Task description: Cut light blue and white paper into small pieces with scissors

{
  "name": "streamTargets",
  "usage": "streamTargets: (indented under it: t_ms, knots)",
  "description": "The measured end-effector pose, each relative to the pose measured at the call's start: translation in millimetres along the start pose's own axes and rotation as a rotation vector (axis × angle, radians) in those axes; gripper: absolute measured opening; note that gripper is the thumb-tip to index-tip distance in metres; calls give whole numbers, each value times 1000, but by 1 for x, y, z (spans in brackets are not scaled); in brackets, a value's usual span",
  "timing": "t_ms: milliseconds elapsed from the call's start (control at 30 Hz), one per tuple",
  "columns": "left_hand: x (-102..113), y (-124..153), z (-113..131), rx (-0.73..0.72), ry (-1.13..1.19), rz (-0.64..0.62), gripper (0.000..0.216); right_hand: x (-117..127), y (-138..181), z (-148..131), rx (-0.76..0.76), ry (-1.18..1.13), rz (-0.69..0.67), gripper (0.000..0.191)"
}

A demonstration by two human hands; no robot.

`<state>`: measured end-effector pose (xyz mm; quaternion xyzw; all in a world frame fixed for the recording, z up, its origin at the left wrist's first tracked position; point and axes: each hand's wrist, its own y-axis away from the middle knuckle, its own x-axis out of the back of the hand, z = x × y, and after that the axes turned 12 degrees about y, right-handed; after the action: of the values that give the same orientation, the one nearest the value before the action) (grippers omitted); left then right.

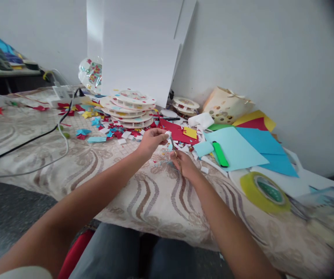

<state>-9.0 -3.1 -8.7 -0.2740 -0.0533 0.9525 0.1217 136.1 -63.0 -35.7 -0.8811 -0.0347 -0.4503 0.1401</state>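
Note:
My left hand [153, 142] pinches a small white piece of paper [168, 134] between thumb and fingertips. My right hand [183, 162] is closed round a pair of scissors [174, 150], whose blades point up towards that piece. The blades meet or lie very near the paper; I cannot tell whether they are cutting into it. Both hands are just above the patterned tablecloth [155, 186]. Under and behind them lie tiny paper scraps, a red sheet [177, 131] and a small yellow paper square [190, 133].
Decorated white discs [132, 112] stand stacked behind cut paper stars [87, 114]. At right are a light blue sheet [239, 149], a green utility knife [220, 154] and a yellow tape roll [264, 192]. A black cable [33, 144] crosses the left side. White boards [137, 46] lean on the wall.

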Motion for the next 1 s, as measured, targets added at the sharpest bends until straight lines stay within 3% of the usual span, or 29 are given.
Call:
streamTargets:
  t_ms: [500, 1000]
  knots:
    - [-2, 4, 2, 0, -53, 25, 18, 0, -1, 1, -49, 5, 20, 52]
    - [3, -2, -2, -21, -41, -1, 18, 4, -4, 3, -157, 221, 86, 51]
